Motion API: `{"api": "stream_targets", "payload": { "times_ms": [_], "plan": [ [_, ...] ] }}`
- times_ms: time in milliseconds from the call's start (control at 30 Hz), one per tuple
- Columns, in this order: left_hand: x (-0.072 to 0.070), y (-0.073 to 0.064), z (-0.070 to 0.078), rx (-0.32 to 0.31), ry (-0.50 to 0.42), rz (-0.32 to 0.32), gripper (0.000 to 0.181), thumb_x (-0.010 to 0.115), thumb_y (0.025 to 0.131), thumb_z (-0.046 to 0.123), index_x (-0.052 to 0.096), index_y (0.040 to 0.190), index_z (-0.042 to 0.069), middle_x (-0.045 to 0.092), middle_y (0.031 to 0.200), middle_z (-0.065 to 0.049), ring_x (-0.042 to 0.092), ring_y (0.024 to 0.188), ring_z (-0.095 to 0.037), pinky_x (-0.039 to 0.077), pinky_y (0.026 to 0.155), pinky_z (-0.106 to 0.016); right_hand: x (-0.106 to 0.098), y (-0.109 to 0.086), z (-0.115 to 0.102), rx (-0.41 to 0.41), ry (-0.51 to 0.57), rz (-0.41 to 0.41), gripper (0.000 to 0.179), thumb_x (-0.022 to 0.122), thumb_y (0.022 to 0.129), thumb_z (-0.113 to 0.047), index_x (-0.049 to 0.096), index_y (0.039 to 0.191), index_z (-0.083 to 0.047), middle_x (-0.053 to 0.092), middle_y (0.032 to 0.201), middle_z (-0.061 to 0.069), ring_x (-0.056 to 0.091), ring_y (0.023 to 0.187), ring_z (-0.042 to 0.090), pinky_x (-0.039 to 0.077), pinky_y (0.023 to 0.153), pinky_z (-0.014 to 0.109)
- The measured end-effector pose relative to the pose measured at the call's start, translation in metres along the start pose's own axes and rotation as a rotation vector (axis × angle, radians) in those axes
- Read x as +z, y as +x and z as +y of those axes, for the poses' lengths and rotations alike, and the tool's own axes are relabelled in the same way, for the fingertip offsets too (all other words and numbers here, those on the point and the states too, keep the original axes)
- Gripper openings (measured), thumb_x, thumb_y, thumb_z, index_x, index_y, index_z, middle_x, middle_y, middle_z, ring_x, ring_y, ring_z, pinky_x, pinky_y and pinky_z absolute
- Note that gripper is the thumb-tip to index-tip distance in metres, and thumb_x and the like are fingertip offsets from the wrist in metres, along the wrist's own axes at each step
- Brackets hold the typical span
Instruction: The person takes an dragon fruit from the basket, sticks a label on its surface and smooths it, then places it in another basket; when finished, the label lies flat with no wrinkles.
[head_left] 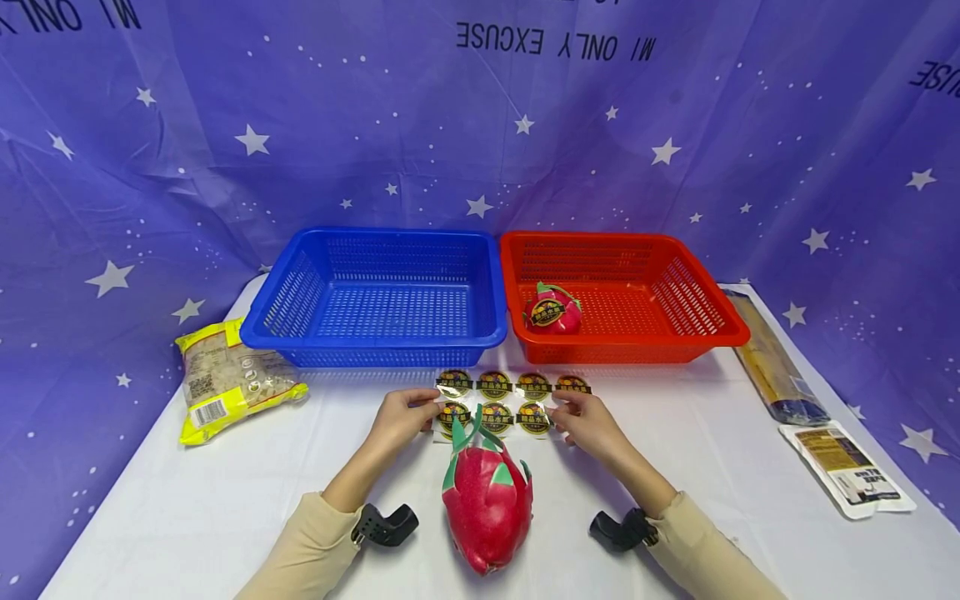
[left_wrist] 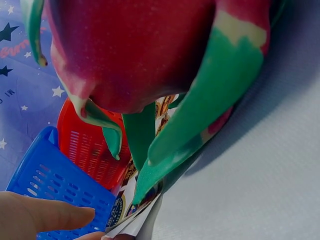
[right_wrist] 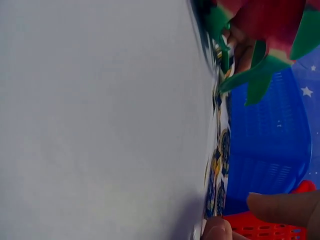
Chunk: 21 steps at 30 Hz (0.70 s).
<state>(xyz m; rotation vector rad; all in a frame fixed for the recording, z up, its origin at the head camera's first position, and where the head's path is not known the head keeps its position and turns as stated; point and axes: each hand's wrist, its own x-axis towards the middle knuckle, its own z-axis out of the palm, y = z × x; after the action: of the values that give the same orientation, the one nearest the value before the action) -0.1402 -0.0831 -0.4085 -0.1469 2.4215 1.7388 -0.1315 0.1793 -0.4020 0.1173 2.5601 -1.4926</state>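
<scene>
A sheet of round black-and-gold stickers (head_left: 495, 385) lies across the middle of the white table, its near edge a little raised. My left hand (head_left: 401, 418) pinches its left edge; in the left wrist view the index finger (left_wrist: 60, 215) stretches out above the sheet. The right edge is pinched by my right hand (head_left: 588, 423), whose thumb (right_wrist: 217, 229) shows at the sheet in the right wrist view. Between my forearms sits a large red dragon fruit (head_left: 489, 504) with green leaf tips, which cover part of the sheet's near row. Neither hand touches the fruit.
Behind the sheet stand a blue basket (head_left: 397, 343) and a red basket (head_left: 637, 342), the latter holding a smaller dragon fruit (head_left: 566, 320) with a sticker. A yellow-edged bag (head_left: 236, 375) lies left; a long brown package (head_left: 772, 362) and a white-edged pouch (head_left: 847, 471) lie right.
</scene>
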Motion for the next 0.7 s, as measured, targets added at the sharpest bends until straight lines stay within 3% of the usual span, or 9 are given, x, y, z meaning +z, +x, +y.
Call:
{"api": "stream_targets", "payload": {
  "times_ms": [300, 700],
  "plan": [
    [0.000, 0.000, -0.001, 0.001, 0.000, 0.000, 0.031, 0.058, 0.081, 0.005, 0.061, 0.110, -0.007, 0.063, 0.106, -0.024, 0.062, 0.066, -0.012, 0.053, 0.065, -0.027, 0.001, 0.012, 0.000, 0.007, -0.135, -0.027, 0.033, 0.065, 0.078, -0.007, 0.060, 0.108, 0.003, 0.059, 0.071, 0.005, 0.053, 0.056, 0.011, 0.044, 0.049, 0.025],
    [0.000, 0.000, -0.001, -0.003, 0.004, -0.001, 0.031, 0.059, 0.081, 0.005, 0.061, 0.110, -0.006, 0.063, 0.107, -0.024, 0.062, 0.067, -0.012, 0.053, 0.065, -0.027, 0.003, 0.017, -0.005, 0.032, -0.177, -0.025, 0.026, 0.068, 0.075, -0.009, 0.065, 0.099, 0.000, 0.063, 0.068, 0.003, 0.054, 0.054, 0.012, 0.043, 0.048, 0.023]
  ]
}}
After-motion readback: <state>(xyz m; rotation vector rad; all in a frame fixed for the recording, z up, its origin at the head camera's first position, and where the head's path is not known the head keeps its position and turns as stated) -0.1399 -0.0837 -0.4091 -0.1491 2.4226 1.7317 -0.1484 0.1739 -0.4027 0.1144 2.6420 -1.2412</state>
